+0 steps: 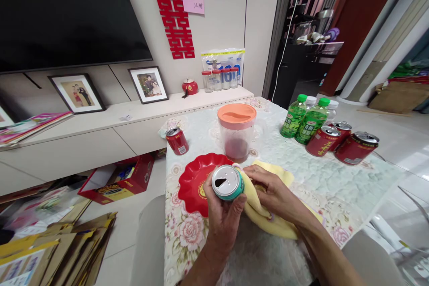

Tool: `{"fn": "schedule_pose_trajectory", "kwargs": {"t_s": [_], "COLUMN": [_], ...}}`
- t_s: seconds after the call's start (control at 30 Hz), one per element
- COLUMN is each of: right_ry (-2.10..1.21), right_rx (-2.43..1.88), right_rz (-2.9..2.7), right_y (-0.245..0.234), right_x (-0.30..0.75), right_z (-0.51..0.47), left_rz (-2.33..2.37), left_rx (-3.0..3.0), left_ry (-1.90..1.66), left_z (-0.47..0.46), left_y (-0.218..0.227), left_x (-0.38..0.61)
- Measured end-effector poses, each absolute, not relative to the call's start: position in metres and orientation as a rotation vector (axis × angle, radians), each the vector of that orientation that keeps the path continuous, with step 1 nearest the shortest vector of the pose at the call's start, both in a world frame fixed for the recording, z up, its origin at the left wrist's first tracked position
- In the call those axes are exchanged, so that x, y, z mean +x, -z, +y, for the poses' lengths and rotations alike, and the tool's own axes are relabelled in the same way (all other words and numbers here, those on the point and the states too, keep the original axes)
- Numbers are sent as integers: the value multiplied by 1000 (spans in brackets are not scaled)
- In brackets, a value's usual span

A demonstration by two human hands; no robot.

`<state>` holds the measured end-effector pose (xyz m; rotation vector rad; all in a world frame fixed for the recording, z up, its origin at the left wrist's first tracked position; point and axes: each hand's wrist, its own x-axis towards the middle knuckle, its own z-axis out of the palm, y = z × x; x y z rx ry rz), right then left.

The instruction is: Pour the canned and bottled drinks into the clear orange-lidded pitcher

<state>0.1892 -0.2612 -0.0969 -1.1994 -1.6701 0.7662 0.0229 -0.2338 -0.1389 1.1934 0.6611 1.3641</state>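
The left hand (224, 220) holds a teal can (227, 182) just above the near part of the table (338, 181), its fingers closed around the can's body and the thumb lying along the near side. The can is tipped toward the camera, so its silver top with the open drinking hole faces up and forward. The right hand (272, 193) grips a yellow cloth (284, 228), fingers curled into the fabric and pressing a fold of it against the can's right side; the rest of the cloth trails down onto the table under the wrist. Just behind the can lies a red plate (191, 184) with a scalloped rim, and beyond it stands a clear pitcher (237, 136) with an orange lid. A single red can (177, 140) stands near the table's far left edge. Well apart on the right are 2 green bottles (303, 120) and 3 red cans (338, 142) grouped close together.
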Motion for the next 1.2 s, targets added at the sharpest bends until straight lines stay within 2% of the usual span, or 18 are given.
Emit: {"fn": "schedule_pose_trajectory", "kwargs": {"t_s": [0.37,0.87,1.2], "right_ry": [-643,-782,-834], "right_rx": [-1139,-1229,-1208], "right_rz": [-1606,-1791,-1647], "right_y": [93,102,95], "right_x": [189,200,193], "right_z": [-264,-258,-262], "left_rz": [598,610,741], "left_rx": [1244,1151,1232], "left_ry": [-1188,-1244,-1178], "left_z": [-243,-231,-240], "left_y": [143,146,136], "left_x": [22,22,16]}}
